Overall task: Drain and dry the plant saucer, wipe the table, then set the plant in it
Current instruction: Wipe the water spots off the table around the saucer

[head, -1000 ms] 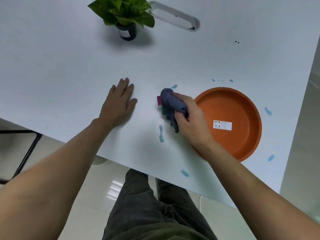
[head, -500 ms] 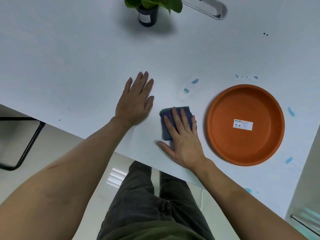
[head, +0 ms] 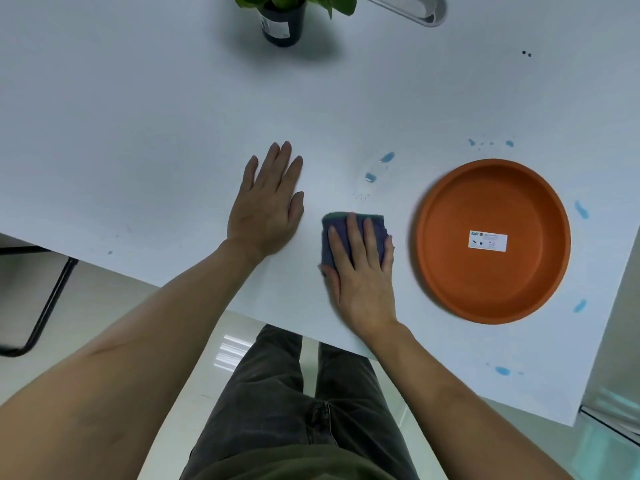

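Note:
An orange plant saucer (head: 450,271) lies on the white table (head: 138,133) at the right, with a white label in its middle. My right hand (head: 363,268) presses flat on a folded blue-grey cloth (head: 332,223) just left of the saucer. My left hand (head: 266,206) rests flat on the table beside the cloth, fingers apart, holding nothing. A potted green plant (head: 282,24) in a dark pot stands at the far edge, its top cut off by the frame. Blue water drops (head: 386,156) dot the table around the saucer.
A grey cable slot (head: 419,10) is set into the table at the far right. The table's near edge runs diagonally above my legs. A black chair frame (head: 45,299) stands on the floor at the left.
My right hand went from gripping the bunched cloth to pressing it flat, and slid it toward the near edge. The blue streak by the cloth is gone. The view shifted left.

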